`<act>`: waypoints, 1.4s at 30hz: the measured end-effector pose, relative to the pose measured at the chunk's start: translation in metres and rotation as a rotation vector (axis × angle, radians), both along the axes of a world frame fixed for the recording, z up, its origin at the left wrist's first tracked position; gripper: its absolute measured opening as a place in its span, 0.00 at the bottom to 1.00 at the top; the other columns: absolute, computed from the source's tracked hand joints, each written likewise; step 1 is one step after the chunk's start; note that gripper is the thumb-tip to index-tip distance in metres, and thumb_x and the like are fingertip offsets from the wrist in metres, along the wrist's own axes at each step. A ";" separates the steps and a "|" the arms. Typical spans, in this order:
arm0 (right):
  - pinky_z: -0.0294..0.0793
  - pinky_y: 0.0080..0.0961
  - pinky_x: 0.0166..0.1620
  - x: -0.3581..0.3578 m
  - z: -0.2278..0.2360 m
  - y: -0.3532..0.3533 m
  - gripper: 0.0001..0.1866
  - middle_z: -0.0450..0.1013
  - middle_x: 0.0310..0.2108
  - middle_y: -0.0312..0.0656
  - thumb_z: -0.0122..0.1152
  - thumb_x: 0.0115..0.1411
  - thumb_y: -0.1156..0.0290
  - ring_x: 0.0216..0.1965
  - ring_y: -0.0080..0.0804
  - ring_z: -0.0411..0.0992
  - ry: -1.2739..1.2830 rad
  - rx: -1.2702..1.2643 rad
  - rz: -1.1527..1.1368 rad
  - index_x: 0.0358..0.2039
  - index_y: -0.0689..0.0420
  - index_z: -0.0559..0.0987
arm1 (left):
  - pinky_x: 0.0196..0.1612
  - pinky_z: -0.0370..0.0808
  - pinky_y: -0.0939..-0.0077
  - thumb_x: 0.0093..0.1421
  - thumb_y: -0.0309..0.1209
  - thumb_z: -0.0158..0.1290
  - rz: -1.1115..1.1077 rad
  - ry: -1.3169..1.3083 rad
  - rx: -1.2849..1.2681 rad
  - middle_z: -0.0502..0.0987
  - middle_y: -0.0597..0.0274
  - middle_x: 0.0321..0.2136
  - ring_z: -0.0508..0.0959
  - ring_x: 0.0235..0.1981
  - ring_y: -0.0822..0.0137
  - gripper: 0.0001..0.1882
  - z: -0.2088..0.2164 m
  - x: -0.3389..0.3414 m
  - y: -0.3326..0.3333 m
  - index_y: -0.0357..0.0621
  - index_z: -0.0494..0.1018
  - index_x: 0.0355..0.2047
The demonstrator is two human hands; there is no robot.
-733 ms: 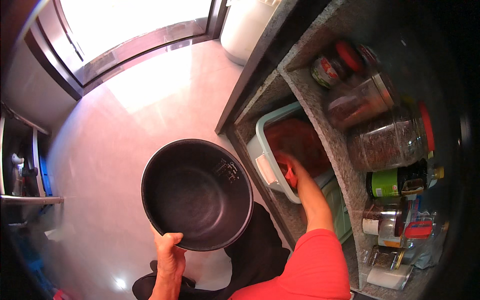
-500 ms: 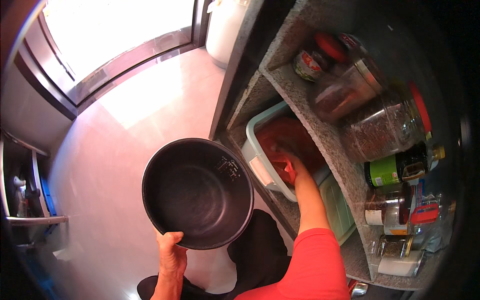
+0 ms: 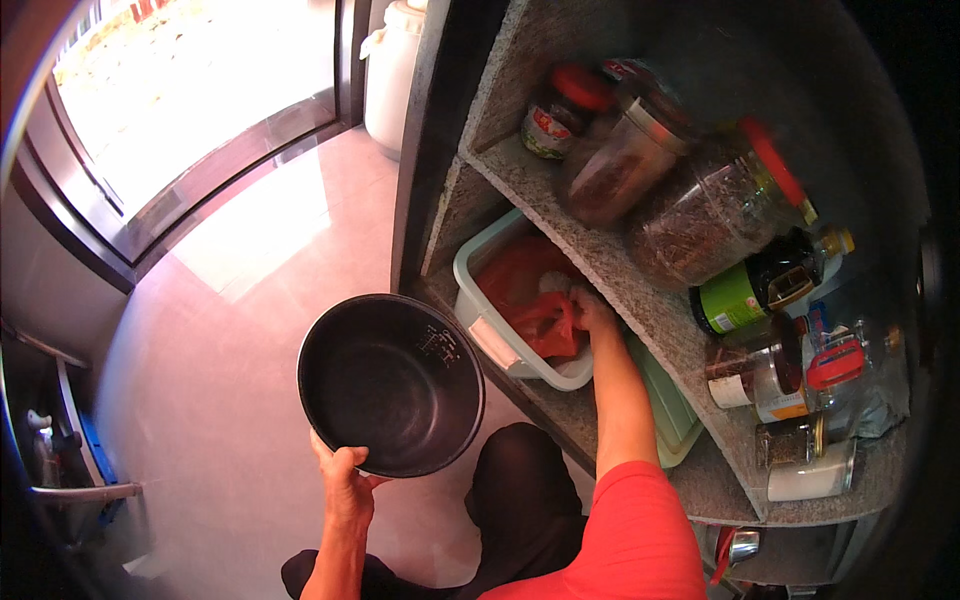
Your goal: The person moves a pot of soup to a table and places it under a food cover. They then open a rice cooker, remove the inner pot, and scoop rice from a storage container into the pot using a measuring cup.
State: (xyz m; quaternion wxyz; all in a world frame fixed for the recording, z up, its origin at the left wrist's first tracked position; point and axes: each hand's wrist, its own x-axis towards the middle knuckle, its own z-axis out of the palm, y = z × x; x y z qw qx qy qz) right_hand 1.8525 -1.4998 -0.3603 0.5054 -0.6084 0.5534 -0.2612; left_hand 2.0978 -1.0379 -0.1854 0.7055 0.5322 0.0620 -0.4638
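Note:
My left hand (image 3: 343, 480) grips the near rim of a black rice cooker inner pot (image 3: 385, 395), thumb over the edge. The pot is tilted toward me, and its inside looks bare, with white level marks on the far right wall. My right hand (image 3: 594, 310) reaches into a pale green plastic bin (image 3: 470, 285) on the lower shelf. Its fingers, partly in shadow, are closed on a crumpled red plastic bag (image 3: 550, 325) inside. A small whitish patch (image 3: 553, 283) shows beside the fingertips; what it is I cannot make out.
Above the bin, a rough stone shelf (image 3: 600, 262) holds jars, including a large red-lidded jar (image 3: 695, 225), and a dark bottle with a green label (image 3: 735, 300). A light green lid (image 3: 665, 415) leans beside the bin. A white barrel (image 3: 393, 85) stands by the glass door.
The view has shifted, so shelf and bin sit further left. More of the red bag shows, raised near my right hand. My left hand still holds the pot.

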 end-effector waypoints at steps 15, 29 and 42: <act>0.74 0.48 0.48 0.109 0.222 0.168 0.24 0.66 0.50 0.47 0.43 0.53 0.82 0.50 0.43 0.68 -0.555 0.470 0.258 0.53 0.63 0.65 | 0.24 0.76 0.62 0.41 0.33 0.52 -0.093 -0.019 0.013 0.62 0.54 0.44 0.71 0.39 0.56 0.39 -0.024 0.011 -0.009 0.54 0.49 0.54; 0.68 0.41 0.52 0.154 0.204 0.304 0.27 0.58 0.51 0.50 0.62 0.45 0.83 0.53 0.48 0.61 0.118 -1.513 0.716 0.49 0.52 0.73 | 0.33 0.79 0.63 0.39 0.27 0.48 -0.057 -0.015 -0.247 0.61 0.57 0.44 0.68 0.42 0.62 0.40 -0.013 0.027 0.010 0.54 0.48 0.56; 0.53 0.43 0.61 0.096 0.141 0.136 0.33 0.54 0.60 0.58 0.58 0.55 0.65 0.60 0.59 0.51 0.533 -0.786 -0.053 0.59 0.59 0.60 | 0.27 0.78 0.55 0.40 0.34 0.48 0.009 0.031 -0.032 0.60 0.53 0.47 0.69 0.44 0.53 0.38 -0.004 0.032 0.018 0.55 0.51 0.56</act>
